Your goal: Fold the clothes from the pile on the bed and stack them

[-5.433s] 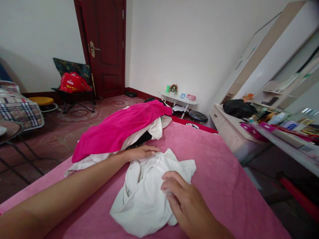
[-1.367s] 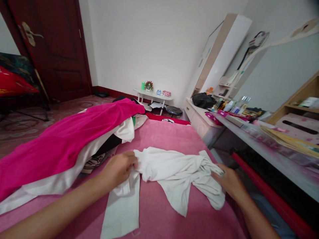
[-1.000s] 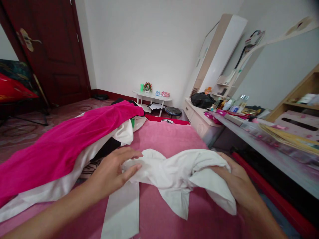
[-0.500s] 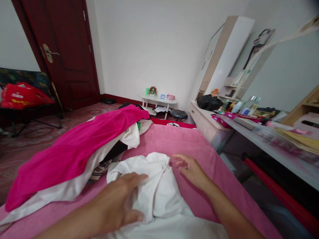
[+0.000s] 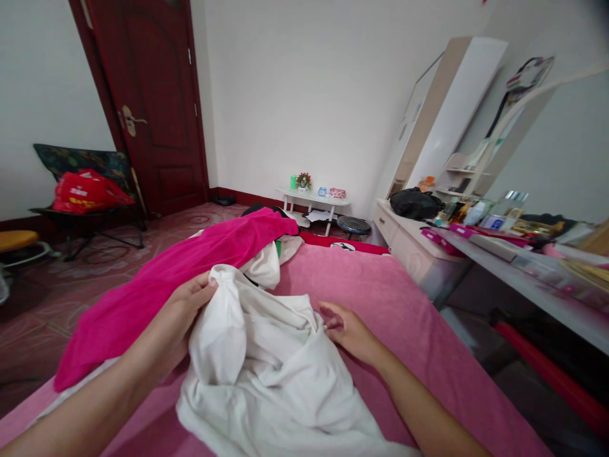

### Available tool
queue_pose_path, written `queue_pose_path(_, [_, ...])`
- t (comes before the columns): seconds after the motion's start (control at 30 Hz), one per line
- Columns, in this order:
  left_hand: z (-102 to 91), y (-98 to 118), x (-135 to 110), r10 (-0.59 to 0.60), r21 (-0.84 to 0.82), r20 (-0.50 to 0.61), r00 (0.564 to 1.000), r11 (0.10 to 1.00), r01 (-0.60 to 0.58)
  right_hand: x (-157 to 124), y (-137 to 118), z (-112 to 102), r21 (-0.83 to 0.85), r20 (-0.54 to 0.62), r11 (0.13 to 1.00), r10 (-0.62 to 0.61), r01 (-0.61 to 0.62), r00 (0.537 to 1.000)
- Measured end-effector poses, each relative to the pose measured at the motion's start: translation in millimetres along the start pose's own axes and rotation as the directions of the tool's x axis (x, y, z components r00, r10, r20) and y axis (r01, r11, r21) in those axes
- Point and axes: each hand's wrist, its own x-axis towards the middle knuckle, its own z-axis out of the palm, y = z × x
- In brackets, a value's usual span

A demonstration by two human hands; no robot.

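A rumpled white garment [image 5: 285, 368] lies on the pink bed cover [image 5: 361, 285] in front of me, its near end running out of the bottom of the view. My left hand [image 5: 193, 295] pinches its upper left corner and holds it raised off the bed. At the garment's upper right edge, my right hand [image 5: 345, 330] has its fingers curled against the fabric, gripping it. Which kind of garment it is cannot be made out from the folds. Left of it lies a heap of clothes with a bright pink piece [image 5: 157, 285] on top and a cream piece [image 5: 266, 266] beside it.
Along the right side runs a dressing table [image 5: 523, 273] with bottles, boxes and a black bag [image 5: 416, 203]. A low white table [image 5: 314, 198] and a round stool [image 5: 353, 225] stand beyond the bed. A folding chair with a red bag [image 5: 88, 192] stands near the door [image 5: 157, 114].
My left hand has closed on the white garment's corner and lifted it up and to the left, spreading the fabric. My right hand has moved in against its right edge. The view has shifted leftward.
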Motion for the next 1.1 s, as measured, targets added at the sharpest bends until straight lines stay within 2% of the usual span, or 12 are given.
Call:
queue_pose_path(0.17, [-5.4, -2, 0, -0.02, 0.001, 0.013, 1.0, 1.0, 0.02, -4, -13, 2, 0.174, 0.047, 0.963, 0.202, -0.207, 0.978])
queue_pose_path(0.33, [-1.9, -3, -3, -0.01, 0.005, 0.085, 0.996, 1.0, 0.01, -10, -34, 17, -0.003, 0.182, 0.994, 0.112, -0.113, 0.977])
queue_pose_path(0.4, [0.7, -1, -5, -0.015, 0.005, 0.115, 0.993, 1.0, 0.014, -13, -40, 17, -0.166, 0.104, 0.98, 0.124, -0.106, 0.987])
queue_pose_path(0.5, [5.0, 2, -8, -0.017, -0.003, 0.141, 0.99, 1.0, 0.018, -18, -54, -2, -0.262, -0.221, 0.96, 0.036, -0.095, 0.975])
queue_pose_path(0.57, [8.0, 4, -8, -0.011, -0.015, 0.152, 0.988, 1.0, 0.014, -22, -70, -26, -0.182, -0.453, 0.983, -0.074, -0.011, 0.888])
queue_pose_path(0.7, [14.1, 2, 3, -0.001, -0.047, 0.207, 0.978, 0.999, 0.011, -36, -107, -78, 0.097, -0.824, 0.958, -0.074, 0.269, 0.561])
queue_pose_path(0.8, [18.6, -6, 15, 0.026, -0.107, 0.263, 0.964, 0.994, 0.002, -50, -116, -106, 0.164, -0.942, 0.892, 0.013, 0.422, 0.337])
queue_pose_path(0.87, [21.2, -14, 20, 0.034, -0.132, 0.281, 0.959, 0.991, 0.003, -61, -106, -121, 0.144, -0.968, 0.895, 0.039, 0.423, 0.248])
queue_pose_path(0.93, [23.4, -24, 20, -0.002, -0.113, 0.295, 0.956, 0.993, 0.037, -71, -87, -132, 0.086, -0.979, 0.944, 0.022, 0.319, 0.201])
queue_pose_path(1.0, [25.1, -34, 15, -0.06, -0.059, 0.31, 0.949, 0.995, 0.083, -78, -67, -138, -0.122, -0.974, 0.99, -0.134, 0.077, 0.182])
queue_pose_path(1.03, [25.9, -39, 11, -0.081, -0.028, 0.311, 0.947, 0.995, 0.094, -80, -60, -138, -0.269, -0.948, 0.961, -0.254, -0.056, 0.193])
queue_pose_path(1.1, [27.1, -49, 5, -0.091, 0.037, 0.306, 0.948, 0.996, 0.084, -82, -53, -130, -0.497, -0.857, 0.84, -0.435, -0.219, 0.277])
